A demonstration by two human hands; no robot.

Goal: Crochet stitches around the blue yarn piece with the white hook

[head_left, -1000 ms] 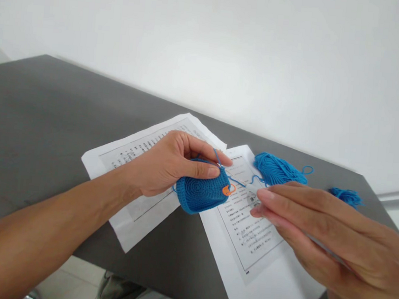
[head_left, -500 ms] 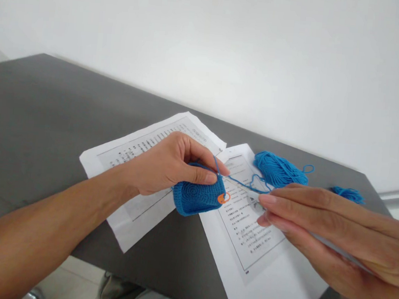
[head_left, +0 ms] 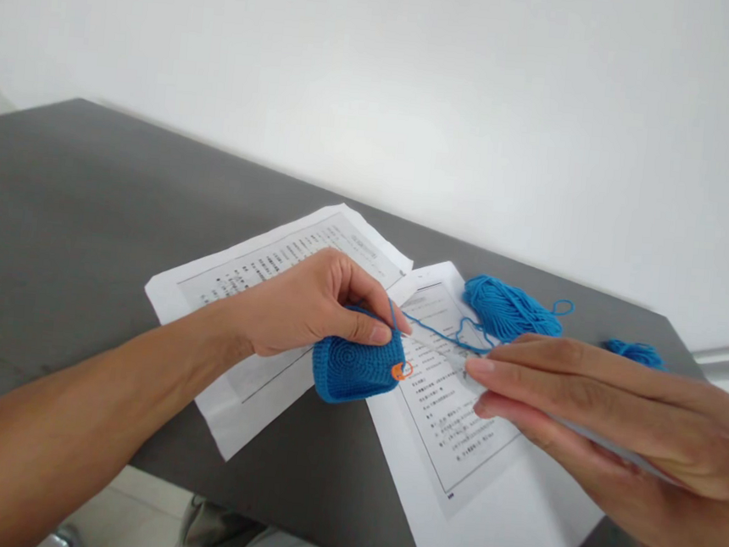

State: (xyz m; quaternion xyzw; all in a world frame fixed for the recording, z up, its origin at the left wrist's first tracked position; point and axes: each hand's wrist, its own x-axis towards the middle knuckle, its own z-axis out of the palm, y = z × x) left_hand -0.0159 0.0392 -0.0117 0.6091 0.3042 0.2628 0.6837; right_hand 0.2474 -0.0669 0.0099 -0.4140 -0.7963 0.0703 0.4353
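Between thumb and fingers, my left hand (head_left: 323,304) pinches the top edge of a blue crochet piece (head_left: 356,366), worked in rounds. An orange stitch marker (head_left: 400,370) hangs at its right corner. My right hand (head_left: 607,414) is closed on a crochet hook (head_left: 453,355), whose thin shaft points left to the piece's upper right corner. The hook's tip is too small to make out there. Blue working yarn (head_left: 442,334) passes by my left fingertips and runs right toward the skein.
A blue yarn skein (head_left: 511,308) lies behind my right hand, with a smaller blue yarn bundle (head_left: 635,353) farther right. Two printed sheets, a left one (head_left: 177,291) and a right one (head_left: 497,506), lie under my hands on the dark grey table (head_left: 88,224). A white wall (head_left: 381,79) stands behind.
My left hand and the crochet piece have shifted slightly down and left. The hook has drawn back a little from its earlier place at the piece's edge.
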